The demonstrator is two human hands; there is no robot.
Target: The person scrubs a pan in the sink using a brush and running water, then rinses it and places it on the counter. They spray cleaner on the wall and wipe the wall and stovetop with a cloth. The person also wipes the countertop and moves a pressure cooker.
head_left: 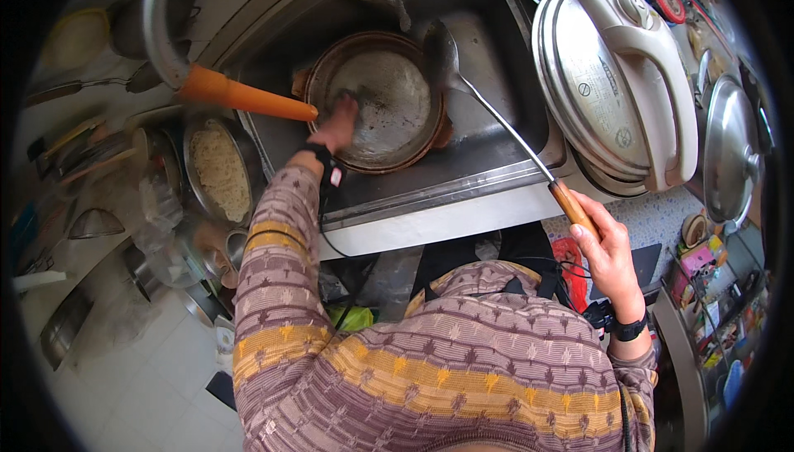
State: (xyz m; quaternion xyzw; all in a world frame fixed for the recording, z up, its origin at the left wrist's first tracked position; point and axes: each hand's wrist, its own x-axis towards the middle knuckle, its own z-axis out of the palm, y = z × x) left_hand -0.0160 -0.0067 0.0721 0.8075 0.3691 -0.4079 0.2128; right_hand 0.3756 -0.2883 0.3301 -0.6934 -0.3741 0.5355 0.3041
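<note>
**One hand inside the pan, the other holding a utensil by its wooden end**

The fingers of the left hand (pixel 337 125) are showing as a blur against the inside of the round pan (pixel 393 96); whether they are gripping anything, I cannot tell. The left wrist is crossing the pan's near-left rim, which is putting the hand directly over the inner surface.

The fingers of the right hand (pixel 612 253) are closing around the wooden handle of a long-handled metal utensil (pixel 506 125). Wood is probably giving a surer hold than the thin shaft, and the length is letting this hand stay outside the sink (pixel 492 43). The utensil's head is hanging beside the pan's right rim; whether it is touching, I cannot tell.

The pan is sitting inside the sink, open side up, so the walls are presumably containing any splashes. An orange nozzle (pixel 248 96) is ending just by the pan's left rim, perhaps so that water can land inside.

Farther out, a cooker (pixel 591 80) with a pale curved handle is standing just right of the sink, and pale food (pixel 219 171) is lying in a container to the left, both outside the basin. The table's white front edge (pixel 447 224) is running between sink and body.
</note>
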